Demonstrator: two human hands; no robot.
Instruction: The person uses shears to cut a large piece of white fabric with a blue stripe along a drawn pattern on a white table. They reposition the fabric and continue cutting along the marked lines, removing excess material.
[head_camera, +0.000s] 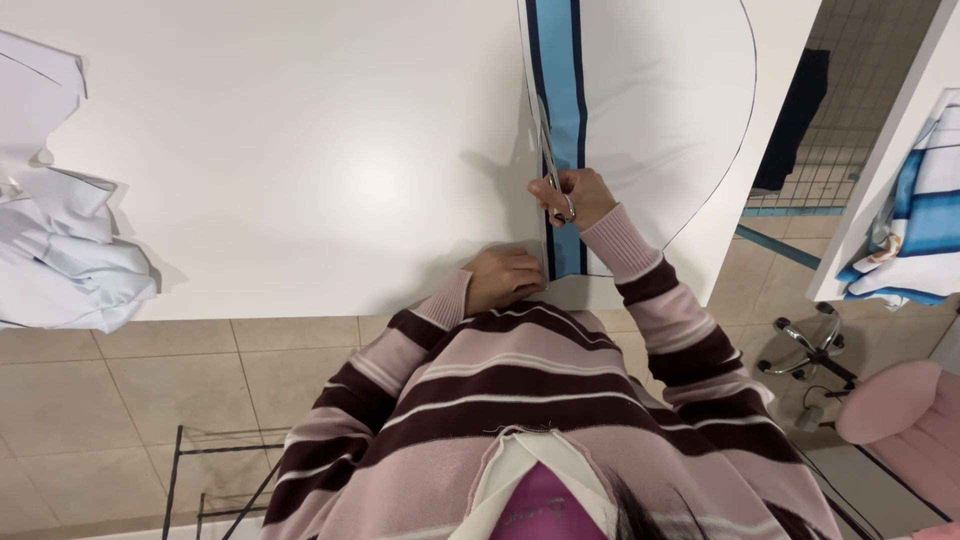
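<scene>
Steadily, the right hand grips scissors cutting beside the blue stripe of white fabric on the desk, while the left hand, pressed flat just below, should hold the cloth taut for a straight cut.

Right hand curled closed, apparently gripping; left hand pressed flat.
</scene>
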